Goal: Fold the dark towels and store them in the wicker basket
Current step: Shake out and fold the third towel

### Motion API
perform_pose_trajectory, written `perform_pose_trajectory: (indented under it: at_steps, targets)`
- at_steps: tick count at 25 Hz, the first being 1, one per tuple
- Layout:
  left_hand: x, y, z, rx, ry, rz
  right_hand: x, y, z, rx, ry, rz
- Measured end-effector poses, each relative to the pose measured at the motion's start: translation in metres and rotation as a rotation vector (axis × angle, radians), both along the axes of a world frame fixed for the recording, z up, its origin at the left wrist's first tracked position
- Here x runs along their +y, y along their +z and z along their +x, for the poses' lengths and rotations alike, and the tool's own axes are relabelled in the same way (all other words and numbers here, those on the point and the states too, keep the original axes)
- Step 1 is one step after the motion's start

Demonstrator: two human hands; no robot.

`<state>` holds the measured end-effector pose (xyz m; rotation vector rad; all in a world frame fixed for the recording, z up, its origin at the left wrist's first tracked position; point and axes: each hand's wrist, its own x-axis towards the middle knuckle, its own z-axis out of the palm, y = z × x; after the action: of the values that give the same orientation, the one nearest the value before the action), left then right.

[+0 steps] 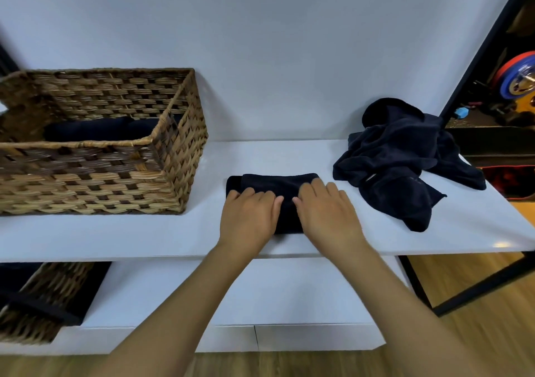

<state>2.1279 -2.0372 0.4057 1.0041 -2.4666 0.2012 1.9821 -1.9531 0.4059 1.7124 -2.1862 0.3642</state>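
A dark towel (272,185), folded into a compact rectangle, lies on the white bench (202,232) right of the wicker basket (95,156). The left hand (249,217) and right hand (327,214) press it flat, each grip holding nothing, fingers straight.

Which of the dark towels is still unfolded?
The crumpled towel heap at the shelf's right end; the towel under both hands is folded flat, and another folded one lies in the wicker basket.
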Motion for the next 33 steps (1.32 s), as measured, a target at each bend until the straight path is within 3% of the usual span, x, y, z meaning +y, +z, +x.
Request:
perform_pose_trajectory:
  at_steps: [2,5,6,10,13,16,20,26,30,33]
  targets:
    - [-0.012,0.009,-0.006,-0.059,-0.034,0.177,0.004,-0.015,0.007,0.056,0.021,-0.123]
    - [-0.023,0.014,-0.012,-0.078,-0.051,0.377,-0.004,-0.010,-0.001,-0.071,0.059,-0.169]
    - [-0.023,0.015,-0.013,-0.077,-0.041,0.373,-0.006,-0.004,-0.003,-0.126,0.053,-0.148]
    - [0.002,-0.007,-0.005,0.107,-0.052,0.022,-0.024,0.019,-0.018,-0.588,0.000,0.246]
    - [0.023,-0.028,0.014,0.095,-0.110,0.001,-0.032,0.029,-0.026,-0.668,-0.036,0.433]
    - [0.009,-0.024,0.016,-0.016,-0.134,-0.040,-0.034,0.026,-0.020,-0.598,-0.079,0.385]
    - [-0.021,0.004,0.000,-0.138,-0.158,0.092,-0.013,-0.010,-0.002,-0.132,-0.026,-0.167]
    - [-0.049,0.025,-0.028,-0.138,-0.079,0.490,-0.018,-0.007,-0.007,-0.137,-0.052,-0.227]
    - [-0.017,0.003,-0.022,-0.076,0.021,0.075,-0.038,0.020,-0.021,-0.394,-0.154,0.110]
    - [0.002,-0.013,-0.011,-0.035,0.014,-0.024,-0.043,0.029,-0.034,-0.649,-0.153,0.289]
